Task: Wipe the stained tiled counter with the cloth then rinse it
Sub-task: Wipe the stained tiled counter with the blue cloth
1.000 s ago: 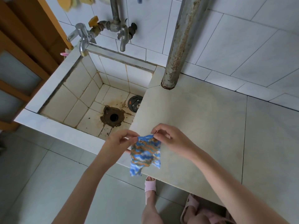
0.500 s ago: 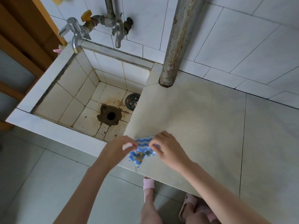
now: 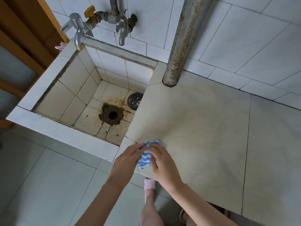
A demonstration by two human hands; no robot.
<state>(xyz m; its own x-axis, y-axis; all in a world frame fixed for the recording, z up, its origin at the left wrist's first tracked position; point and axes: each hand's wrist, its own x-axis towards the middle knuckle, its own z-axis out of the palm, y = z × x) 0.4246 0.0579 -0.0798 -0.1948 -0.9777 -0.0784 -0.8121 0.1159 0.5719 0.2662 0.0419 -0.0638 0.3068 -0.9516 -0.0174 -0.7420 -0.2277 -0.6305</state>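
A person looks down at a pale, cream-coloured tiled counter (image 3: 203,128) with faint yellowish-brown staining, set beside a sunken white-tiled sink (image 3: 53,82). A small blue-and-white wavy-striped cloth (image 3: 147,158) lies on the counter's near left corner, close to the front edge and just beside the sink. Both hands rest on it: the left hand (image 3: 128,158) holds its left side with fingers curled over the edge, and the right hand (image 3: 161,162) lies on top with fingers spread and pressing down, the fingertips of the two hands nearly meeting.

The task looks to be at its very start — the cloth has only just met the surface, the staining across the wide tile appears untouched, and no wiped track shows. All the wiping is left, and so is the rinse; no water is visible coming from either of the two metal taps (image 3: 78,31) above the sink, and the rust-brown ringed drain hole (image 3: 112,115) looks dry.

A second ago the cloth hung in the air, pinched open at its top corners between both hands and showing orange patches; half a second ago it was bunched lower. Now it lies flattened, and only blue and white show.
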